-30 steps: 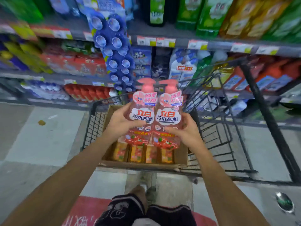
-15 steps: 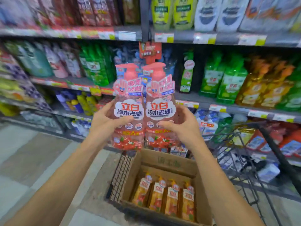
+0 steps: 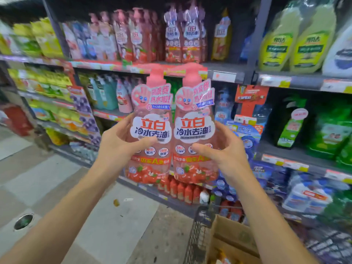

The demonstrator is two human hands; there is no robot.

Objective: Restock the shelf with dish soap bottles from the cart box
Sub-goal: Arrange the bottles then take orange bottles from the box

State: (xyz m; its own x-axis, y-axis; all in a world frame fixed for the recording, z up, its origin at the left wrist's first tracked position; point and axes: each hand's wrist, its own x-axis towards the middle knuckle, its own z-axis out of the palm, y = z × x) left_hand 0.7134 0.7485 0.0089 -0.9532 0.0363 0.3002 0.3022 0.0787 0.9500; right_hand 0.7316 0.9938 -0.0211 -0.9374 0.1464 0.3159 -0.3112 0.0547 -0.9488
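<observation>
1. Two dish soap bottles, left bottle (image 3: pixel 150 130) and right bottle (image 3: pixel 194 128), upright, side by side, touching, held up in front of the shelf (image 3: pixel 224 73).
2. Left hand (image 3: pixel 116 143) on left bottle's outer side; right hand (image 3: pixel 226 151) on right bottle's.
3. Cart (image 3: pixel 198 235) below right, against the shelf; box (image 3: pixel 234 239) inside it.
4. Floor (image 3: pixel 57 178) to the left.
</observation>
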